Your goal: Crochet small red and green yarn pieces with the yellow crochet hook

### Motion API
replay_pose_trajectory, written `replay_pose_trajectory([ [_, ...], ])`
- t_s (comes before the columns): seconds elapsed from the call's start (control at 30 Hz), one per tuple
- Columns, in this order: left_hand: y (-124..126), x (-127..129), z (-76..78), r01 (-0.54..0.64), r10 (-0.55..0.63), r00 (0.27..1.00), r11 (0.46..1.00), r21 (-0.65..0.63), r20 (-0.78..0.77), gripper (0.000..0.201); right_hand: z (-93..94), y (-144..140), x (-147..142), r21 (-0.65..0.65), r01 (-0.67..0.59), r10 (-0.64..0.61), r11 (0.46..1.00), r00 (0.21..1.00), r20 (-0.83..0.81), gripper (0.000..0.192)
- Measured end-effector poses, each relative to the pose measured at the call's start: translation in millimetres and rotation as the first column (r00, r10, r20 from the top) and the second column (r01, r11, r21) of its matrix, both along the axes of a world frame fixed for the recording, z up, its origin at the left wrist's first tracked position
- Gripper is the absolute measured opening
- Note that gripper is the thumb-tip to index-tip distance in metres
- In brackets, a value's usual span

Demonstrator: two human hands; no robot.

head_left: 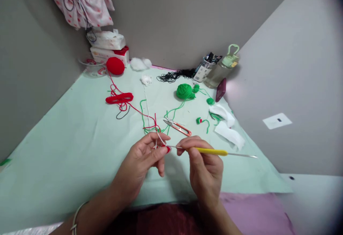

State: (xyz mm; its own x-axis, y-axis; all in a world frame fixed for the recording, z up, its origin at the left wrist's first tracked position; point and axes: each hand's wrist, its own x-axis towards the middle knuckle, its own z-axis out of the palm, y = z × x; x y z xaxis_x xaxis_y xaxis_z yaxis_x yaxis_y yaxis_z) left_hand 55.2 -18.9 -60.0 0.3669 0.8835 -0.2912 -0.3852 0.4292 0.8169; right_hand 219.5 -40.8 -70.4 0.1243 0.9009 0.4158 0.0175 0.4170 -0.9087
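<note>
My right hand (205, 163) grips a crochet hook with a yellow handle (211, 151), its metal tip pointing left toward my left hand. My left hand (143, 158) pinches a tiny red crochet piece (168, 149) and a white strand (160, 138) between thumb and fingers. The hook's tip meets that red piece. Red yarn (139, 113) runs from my left hand back to a loose red bundle (119, 98) and a red ball (115, 65). Both hands hover over a pale green cloth (66, 145).
Orange thread snips (178, 126) lie just beyond my hands. A green yarn ball (184, 91), small green pieces (210, 101), white fabric scraps (227, 128), black thread (174, 75), white stuffing (140, 63), a pen cup (205, 69), a bottle (222, 69) and tissue packs (108, 45) sit farther back.
</note>
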Motion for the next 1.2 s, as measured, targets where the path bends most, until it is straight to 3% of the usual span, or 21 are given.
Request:
replay_pose_trajectory([
  [0.93,0.8,-2.2,1.2,0.002,-0.002,1.0,1.0,-0.009,-0.007,0.019,2.2,-2.5,2.5,0.042,0.01,-0.013,0.999,0.997,0.077,0.022],
  [1.2,0.2,-4.9,-5.5,0.008,-0.005,0.998,0.998,0.056,-0.056,0.014,9.3,-6.6,4.5,0.102,-0.016,-0.012,0.995,0.963,0.268,0.024],
])
